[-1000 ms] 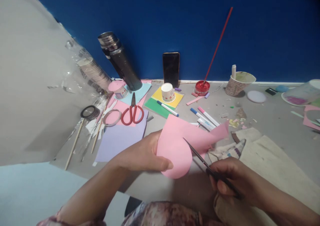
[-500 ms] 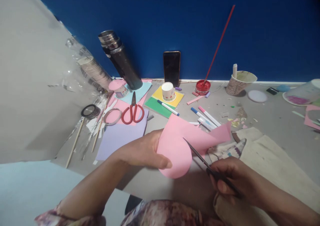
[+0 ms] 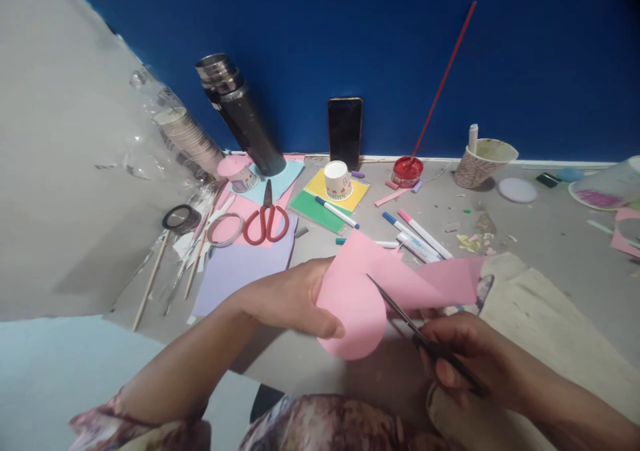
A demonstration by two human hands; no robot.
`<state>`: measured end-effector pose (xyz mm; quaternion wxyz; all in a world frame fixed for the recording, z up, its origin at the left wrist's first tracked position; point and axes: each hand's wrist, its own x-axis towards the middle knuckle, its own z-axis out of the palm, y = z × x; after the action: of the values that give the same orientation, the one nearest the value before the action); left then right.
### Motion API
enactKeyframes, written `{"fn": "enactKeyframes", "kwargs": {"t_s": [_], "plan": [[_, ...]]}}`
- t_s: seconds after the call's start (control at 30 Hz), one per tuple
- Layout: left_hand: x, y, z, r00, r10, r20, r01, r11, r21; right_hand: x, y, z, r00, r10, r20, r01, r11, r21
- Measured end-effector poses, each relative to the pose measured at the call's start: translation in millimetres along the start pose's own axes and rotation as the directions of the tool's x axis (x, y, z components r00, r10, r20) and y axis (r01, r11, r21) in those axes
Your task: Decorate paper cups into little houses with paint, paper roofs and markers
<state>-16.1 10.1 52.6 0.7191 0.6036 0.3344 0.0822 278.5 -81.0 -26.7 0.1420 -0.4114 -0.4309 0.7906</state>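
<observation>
A sheet of pink paper (image 3: 353, 314) with a rounded cut edge is pinched in my left hand (image 3: 300, 304), thumb on top and the other fingers hidden beneath. My right hand (image 3: 463, 358) is closed around the dark handles of a pair of slim scissors (image 3: 400, 312). Their blades meet the paper at the inner end of the curved cut, and a strip of the sheet curls away to the right above them. The hand partly hides the scissor handles. Red-handled scissors (image 3: 267, 221) lie beyond my left hand on purple and pink sheets.
At the back stand a dark flask (image 3: 245, 118), a phone (image 3: 345, 131), a small paper cup (image 3: 339, 181) and a red tin (image 3: 407, 171) with a tall red stick. Several markers (image 3: 417, 234) lie just past the paper. A beige cloth (image 3: 545, 318) spreads at right.
The loose strip of pink paper has swung further right and lower, uncovering a teal-capped marker behind it. My hands and the scissors are almost where they were; the view has shifted slightly.
</observation>
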Motion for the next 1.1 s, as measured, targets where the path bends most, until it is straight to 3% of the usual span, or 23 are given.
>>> {"fn": "enactKeyframes", "kwargs": {"t_s": [0.7,1.1], "plan": [[2.2,2.6,-9.5,0.996,-0.033,0.078,0.033,0.999,-0.001,-0.1,11.4,-3.5,1.000,0.012,0.026,-0.015,0.993,0.115],[8.7,5.7,-9.6,0.989,-0.036,0.141,0.037,0.999,-0.002,-0.6,12.9,-4.1,0.999,0.047,0.016,-0.048,0.997,0.060]]}}
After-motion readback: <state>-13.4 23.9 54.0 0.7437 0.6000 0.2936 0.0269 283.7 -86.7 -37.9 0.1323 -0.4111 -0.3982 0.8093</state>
